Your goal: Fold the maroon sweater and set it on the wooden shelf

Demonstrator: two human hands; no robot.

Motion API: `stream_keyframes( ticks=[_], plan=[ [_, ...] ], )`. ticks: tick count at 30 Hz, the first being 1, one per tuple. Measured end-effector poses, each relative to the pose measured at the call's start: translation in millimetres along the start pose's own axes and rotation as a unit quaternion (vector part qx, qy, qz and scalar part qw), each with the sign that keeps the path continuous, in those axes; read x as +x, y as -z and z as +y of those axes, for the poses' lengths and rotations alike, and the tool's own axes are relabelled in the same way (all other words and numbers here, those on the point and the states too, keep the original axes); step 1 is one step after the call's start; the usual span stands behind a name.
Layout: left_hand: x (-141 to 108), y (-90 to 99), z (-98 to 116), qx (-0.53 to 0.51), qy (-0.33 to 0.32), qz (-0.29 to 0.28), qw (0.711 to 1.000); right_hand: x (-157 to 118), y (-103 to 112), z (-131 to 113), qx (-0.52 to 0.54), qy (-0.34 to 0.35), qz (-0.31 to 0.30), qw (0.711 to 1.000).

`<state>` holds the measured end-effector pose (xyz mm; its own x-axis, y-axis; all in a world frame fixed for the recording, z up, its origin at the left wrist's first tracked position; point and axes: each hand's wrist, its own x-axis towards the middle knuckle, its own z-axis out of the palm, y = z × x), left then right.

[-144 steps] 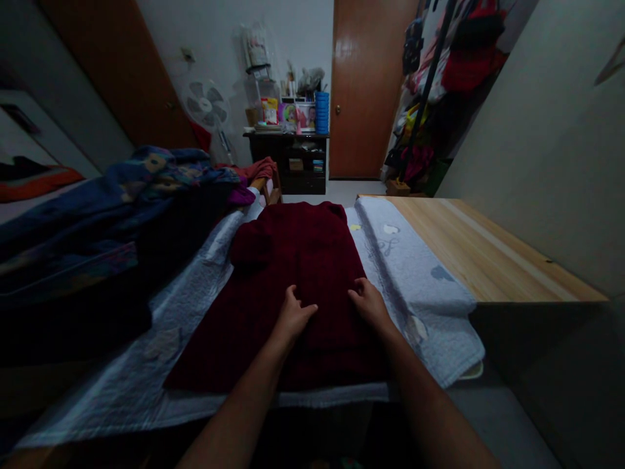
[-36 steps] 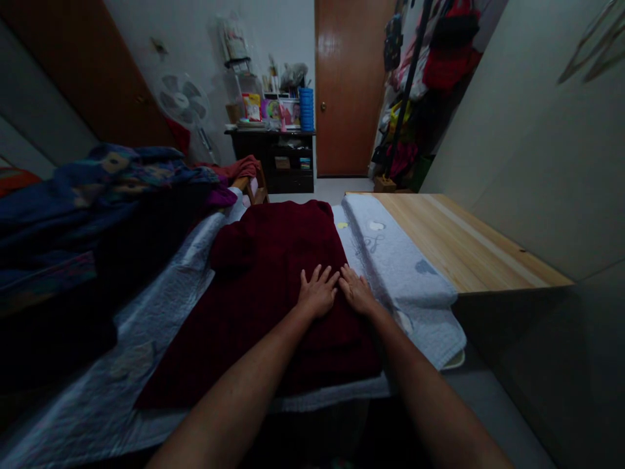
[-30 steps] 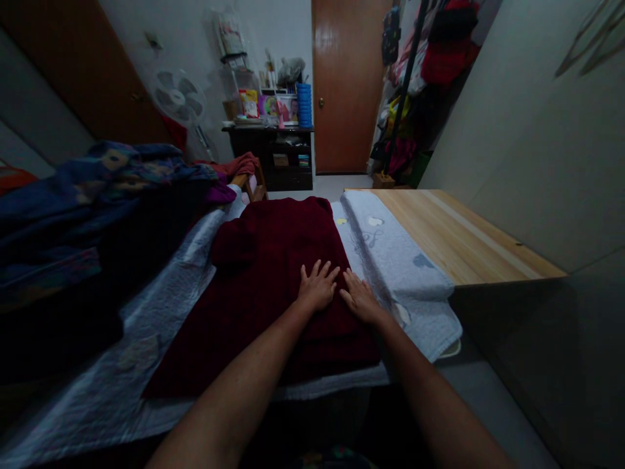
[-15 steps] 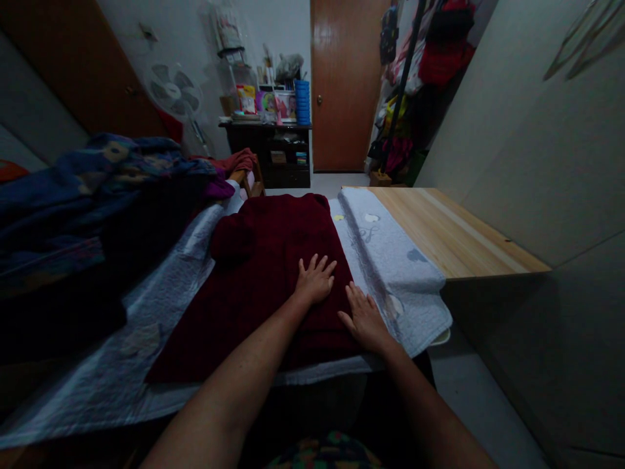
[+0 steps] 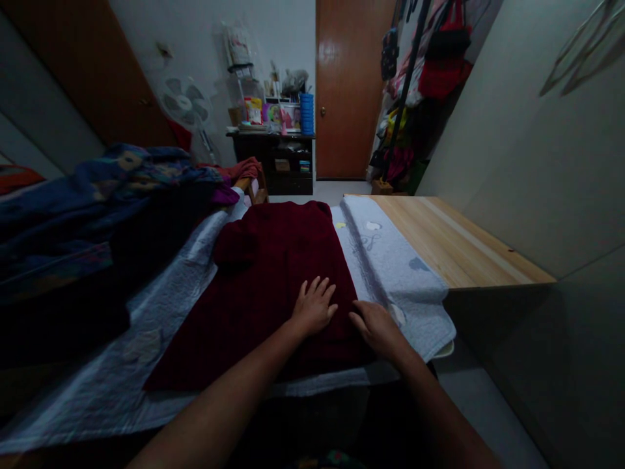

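A dark red garment (image 5: 273,260), looking like a thick knitted top, lies spread on a pale quilted cover. A bulky folded part, perhaps a sleeve, bulges at its upper left. My left hand (image 5: 313,307) rests palm down on the right half of the cloth, fingers spread. At the garment's right edge is my right hand (image 5: 378,327), its fingers bent towards the thumb with the edge cloth between them. The fingertips are partly hidden, so the grip is hard to make out in the dim light.
The pale grey quilted cover (image 5: 390,241) is folded over on the right, beside a bare wooden board (image 5: 463,244). Dark and blue-patterned clothes (image 5: 122,195) are heaped on the left. Farther off stand a fan (image 5: 185,101), a black cabinet (image 5: 273,163) and a brown door (image 5: 349,91).
My right hand has gone from lying flat with fingers stretched to bent fingers at the garment's edge. My left hand stays flat on the cloth. The view has tipped slightly upward.
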<state>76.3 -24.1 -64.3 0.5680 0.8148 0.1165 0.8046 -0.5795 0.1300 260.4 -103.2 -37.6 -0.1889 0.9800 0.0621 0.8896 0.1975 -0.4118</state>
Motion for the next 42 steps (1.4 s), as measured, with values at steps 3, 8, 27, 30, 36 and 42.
stream_keyframes(
  ticks=[3, 8, 27, 30, 36, 42],
  plan=[
    [-11.1, -1.6, 2.5, 0.008, 0.015, 0.019, 1.000, 37.1, 2.7, -1.3, 0.010, 0.024, 0.064, 0.998],
    [-14.4, -3.0, 7.1, 0.031, 0.091, 0.052, 0.994, 102.2, -25.4, -0.8, 0.028, 0.012, 0.072, 0.997],
    [-13.2, -14.4, 4.5, 0.050, 0.107, 0.050, 0.992, 211.7, -46.9, 15.1, -0.046, -0.124, 0.005, 0.991],
    [-13.0, -15.2, 4.6, 0.048, 0.101, 0.044, 0.993, 224.6, -46.7, 19.6, -0.044, -0.129, -0.005, 0.991],
    [-12.3, -13.9, 5.5, 0.042, 0.100, 0.034, 0.994, 251.1, -48.3, 24.5, -0.033, -0.137, 0.020, 0.990],
    [-10.4, -8.1, -4.3, 0.012, 0.058, 0.012, 0.998, 256.1, -53.6, 28.1, -0.032, -0.131, 0.046, 0.990]
  ],
)
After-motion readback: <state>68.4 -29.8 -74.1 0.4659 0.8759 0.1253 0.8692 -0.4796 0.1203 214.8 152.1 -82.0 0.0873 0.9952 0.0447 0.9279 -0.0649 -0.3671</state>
